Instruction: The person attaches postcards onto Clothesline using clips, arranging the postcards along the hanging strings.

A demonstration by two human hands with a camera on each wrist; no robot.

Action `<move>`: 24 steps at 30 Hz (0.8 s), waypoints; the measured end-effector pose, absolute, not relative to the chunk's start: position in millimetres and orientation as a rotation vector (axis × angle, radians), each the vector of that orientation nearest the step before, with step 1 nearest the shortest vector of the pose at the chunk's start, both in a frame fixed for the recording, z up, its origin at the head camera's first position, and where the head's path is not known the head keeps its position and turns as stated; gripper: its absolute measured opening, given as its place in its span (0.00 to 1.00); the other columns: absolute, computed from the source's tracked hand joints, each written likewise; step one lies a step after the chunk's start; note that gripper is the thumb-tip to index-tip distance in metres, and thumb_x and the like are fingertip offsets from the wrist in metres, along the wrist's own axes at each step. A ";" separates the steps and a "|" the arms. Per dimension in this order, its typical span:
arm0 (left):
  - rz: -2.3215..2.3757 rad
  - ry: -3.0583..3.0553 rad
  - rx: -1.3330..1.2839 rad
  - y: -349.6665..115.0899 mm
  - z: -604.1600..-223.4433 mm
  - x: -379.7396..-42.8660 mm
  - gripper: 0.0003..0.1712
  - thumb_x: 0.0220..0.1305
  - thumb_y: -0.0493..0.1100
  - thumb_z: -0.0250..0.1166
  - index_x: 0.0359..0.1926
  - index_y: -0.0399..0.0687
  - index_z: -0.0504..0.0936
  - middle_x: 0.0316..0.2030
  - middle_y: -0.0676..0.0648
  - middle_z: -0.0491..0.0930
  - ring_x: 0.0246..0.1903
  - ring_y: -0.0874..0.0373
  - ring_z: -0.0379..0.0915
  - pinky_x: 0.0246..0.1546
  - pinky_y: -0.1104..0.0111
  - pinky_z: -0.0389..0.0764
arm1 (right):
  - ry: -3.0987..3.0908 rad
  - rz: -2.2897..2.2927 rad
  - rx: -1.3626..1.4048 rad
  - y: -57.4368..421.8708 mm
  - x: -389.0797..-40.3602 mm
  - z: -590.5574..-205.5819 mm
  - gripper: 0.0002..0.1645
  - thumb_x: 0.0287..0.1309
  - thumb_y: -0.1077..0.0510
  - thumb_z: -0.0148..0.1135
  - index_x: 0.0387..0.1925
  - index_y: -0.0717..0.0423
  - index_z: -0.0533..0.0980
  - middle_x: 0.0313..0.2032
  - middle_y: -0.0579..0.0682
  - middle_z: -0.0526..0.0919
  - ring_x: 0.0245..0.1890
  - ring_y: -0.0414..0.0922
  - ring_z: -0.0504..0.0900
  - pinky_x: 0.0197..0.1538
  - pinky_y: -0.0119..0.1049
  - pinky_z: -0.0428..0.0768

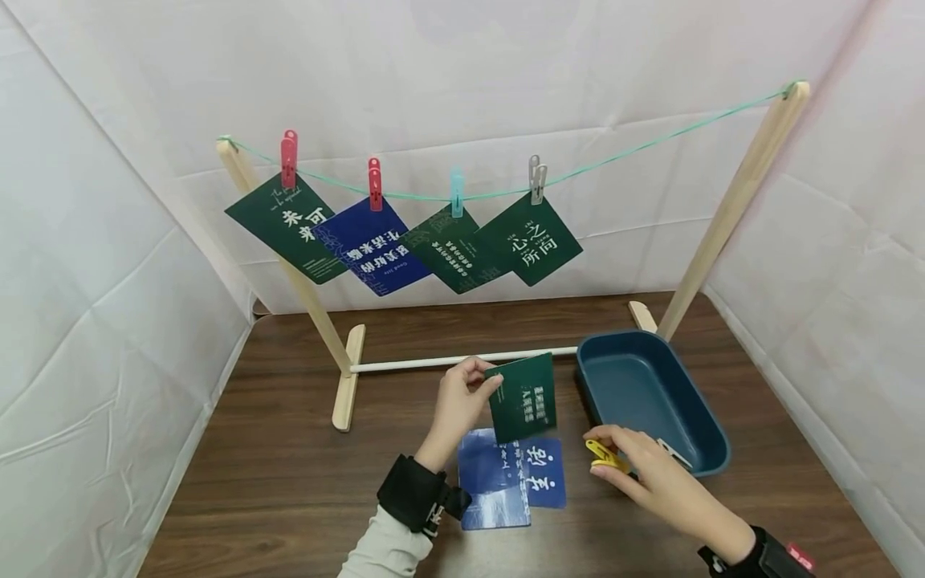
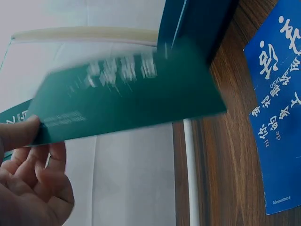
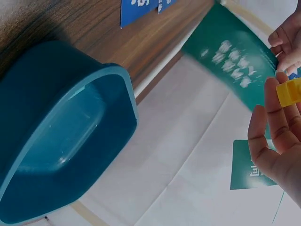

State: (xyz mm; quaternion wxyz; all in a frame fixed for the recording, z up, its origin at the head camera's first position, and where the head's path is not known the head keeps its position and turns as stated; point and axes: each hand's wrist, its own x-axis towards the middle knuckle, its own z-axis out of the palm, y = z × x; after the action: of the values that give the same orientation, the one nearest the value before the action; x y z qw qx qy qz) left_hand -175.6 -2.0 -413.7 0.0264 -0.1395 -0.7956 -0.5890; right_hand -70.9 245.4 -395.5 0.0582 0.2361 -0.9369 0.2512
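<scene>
My left hand point(image 1: 460, 405) pinches a dark green card point(image 1: 526, 401) with white characters by its left edge, thumb in front. In the left wrist view the same card point(image 2: 127, 99) is tilted and slightly blurred. My right hand point(image 1: 650, 474) holds a yellow clothespin point(image 1: 605, 455) between thumb and fingers, beside the blue basin. Below the green card, blue cards point(image 1: 499, 502) with white writing lie overlapping on the table. Several cards hang from a green cord point(image 1: 650, 144) by clothespins, among them a green card point(image 1: 533, 241) under a grey clothespin point(image 1: 537, 181).
A dark blue basin point(image 1: 711, 409) stands at the right, with a pale clothespin point(image 1: 674, 454) by its near wall. The cord runs between wooden posts point(image 1: 733, 213) joined low down by a white rod point(image 1: 448, 360). White cloth point(image 1: 448, 88) encloses the wooden table point(image 1: 275, 482).
</scene>
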 end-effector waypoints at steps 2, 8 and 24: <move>-1.845 -2.436 -0.448 -2.1 -414.5 -175.8 0.09 0.63 0.39 0.62 0.41 0.38 0.80 0.23 0.38 0.80 0.26 0.59 0.71 0.34 0.72 0.73 | -2.826 0.771 0.736 244.3 -71.4 -395.8 0.16 0.59 0.57 0.63 0.49 0.51 0.74 0.41 0.38 0.79 0.38 0.31 0.75 0.38 0.33 0.77; -1.993 -2.307 -0.352 0.7 -414.5 -177.4 0.10 0.59 0.37 0.66 0.37 0.32 0.78 0.28 0.33 0.82 0.28 0.47 0.78 0.32 0.72 0.79 | -2.790 0.726 0.772 242.9 -75.6 -391.0 0.17 0.57 0.57 0.64 0.49 0.51 0.74 0.40 0.38 0.80 0.37 0.31 0.75 0.38 0.34 0.77; -2.233 -2.294 -0.364 31.8 -371.4 -208.4 0.10 0.58 0.31 0.64 0.41 0.29 0.80 0.34 0.30 0.82 0.31 0.47 0.83 0.36 0.64 0.84 | -2.409 0.904 0.645 260.9 -160.7 -283.9 0.19 0.61 0.68 0.57 0.54 0.63 0.74 0.36 0.44 0.79 0.35 0.25 0.71 0.35 0.16 0.69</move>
State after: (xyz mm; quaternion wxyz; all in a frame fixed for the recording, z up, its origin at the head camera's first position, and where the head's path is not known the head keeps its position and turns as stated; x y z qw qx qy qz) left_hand -208.4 31.8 -371.4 -0.0401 -0.1130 -0.7115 -0.6924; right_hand -160.7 260.9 -283.9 0.2419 0.2359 -0.8812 0.3307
